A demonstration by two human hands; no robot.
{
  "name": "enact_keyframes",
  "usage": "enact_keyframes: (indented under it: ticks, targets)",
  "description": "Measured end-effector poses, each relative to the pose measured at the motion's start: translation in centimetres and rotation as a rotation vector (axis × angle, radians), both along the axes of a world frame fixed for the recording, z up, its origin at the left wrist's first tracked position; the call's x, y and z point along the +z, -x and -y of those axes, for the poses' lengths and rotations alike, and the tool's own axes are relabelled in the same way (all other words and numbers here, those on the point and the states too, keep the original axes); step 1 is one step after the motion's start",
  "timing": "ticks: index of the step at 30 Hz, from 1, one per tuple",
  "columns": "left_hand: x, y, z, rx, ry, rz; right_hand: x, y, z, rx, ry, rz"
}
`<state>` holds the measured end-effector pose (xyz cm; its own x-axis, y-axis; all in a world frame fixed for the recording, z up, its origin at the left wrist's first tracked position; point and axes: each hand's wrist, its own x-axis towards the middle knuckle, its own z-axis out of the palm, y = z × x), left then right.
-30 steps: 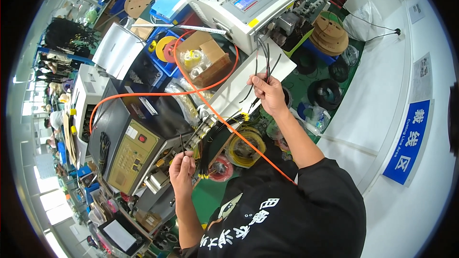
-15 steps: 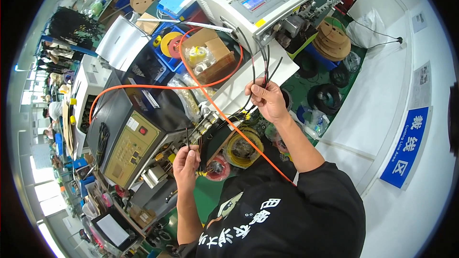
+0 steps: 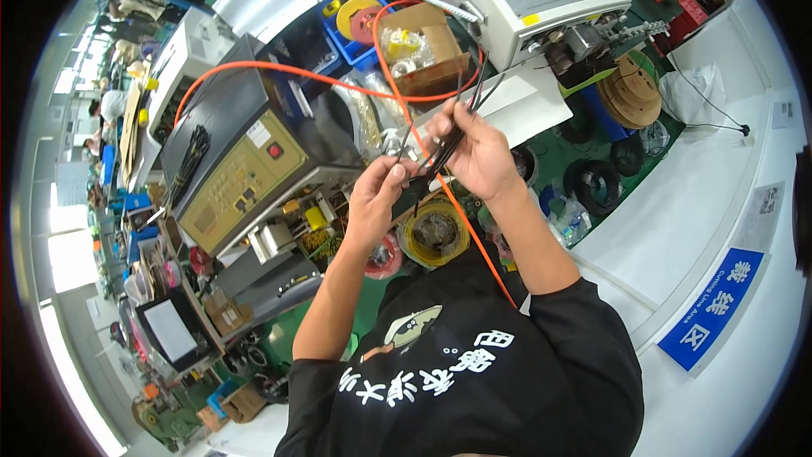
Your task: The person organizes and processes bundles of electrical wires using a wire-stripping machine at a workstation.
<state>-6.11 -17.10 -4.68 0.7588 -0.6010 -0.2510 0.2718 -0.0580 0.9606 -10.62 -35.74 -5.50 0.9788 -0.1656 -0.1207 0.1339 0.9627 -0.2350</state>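
A loose bundle of thin black wires is gripped in my right hand, its ends fanning up past the thumb and down below the fingers. Close beside it, my left hand pinches a single black wire between thumb and fingertips. Both hands are in front of my chest, nearly touching. Behind the wires runs an orange air hose, slanting down toward my body. Where the lower ends of the bundle lie between the hands, they partly overlap and are hard to separate.
A dark machine with a tan control panel stands at left. A white machine with a screen is at the back right. Between them sit a cardboard box and a white tray. Wire coils lie on the green floor.
My left hand has moved up and right with its wire, coming beside my right hand. The right hand now shows more of the black wires. The whole view has shifted.
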Motion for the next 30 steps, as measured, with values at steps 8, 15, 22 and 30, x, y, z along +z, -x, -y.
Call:
enact_keyframes:
  ticks: [8,15,22,30]
  targets:
    - [-0.8,-0.3,-1.0,0.155,0.046,-0.051,-1.1,-0.7,1.8,-0.025,-0.406,0.1]
    - [-1.5,2.0,0.1,0.23,0.288,-0.373,-0.9,-0.8,0.7,-0.099,-0.333,0.062]
    - [-2.2,3.3,1.4,0.361,0.43,-0.479,0.1,-0.2,-1.6,-0.242,-0.021,-0.007]
    - [-1.4,3.5,1.9,0.443,0.404,-0.555,0.3,0.3,-1.9,-0.227,-0.075,0.03]
